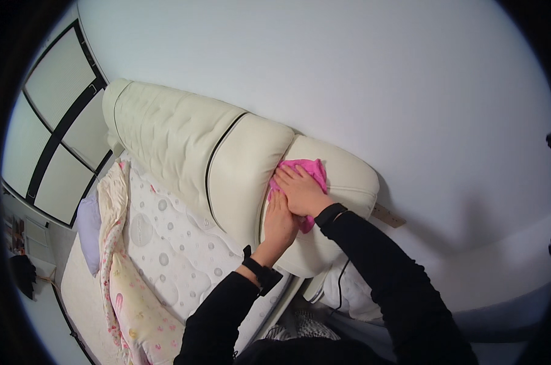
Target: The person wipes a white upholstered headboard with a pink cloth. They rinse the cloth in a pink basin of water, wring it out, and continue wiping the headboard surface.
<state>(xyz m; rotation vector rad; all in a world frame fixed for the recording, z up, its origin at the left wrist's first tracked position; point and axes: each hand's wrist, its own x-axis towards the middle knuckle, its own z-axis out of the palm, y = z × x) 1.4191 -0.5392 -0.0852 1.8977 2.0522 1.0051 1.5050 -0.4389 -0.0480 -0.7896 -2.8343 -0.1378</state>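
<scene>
A pink cloth (315, 169) lies against the end section of a cream padded headboard (252, 150), beside a seam between two cushions. My right hand (302, 190) presses flat on the cloth, its fingers stretched towards the seam. Just below and to the left, my left hand (280, 223) rests with its fingertips at the cloth's lower left edge, close against my right hand. Part of the cloth shows below my right palm. Whether the left fingers grip any cloth is hidden.
A bare patterned mattress (184, 260) adjoins the headboard, with a floral quilt (138, 301) and a lilac pillow (89, 232) on its far side. A wall socket (388, 216) sits right of the headboard. A dark cable (342, 285) hangs by white fabric (348, 292) below.
</scene>
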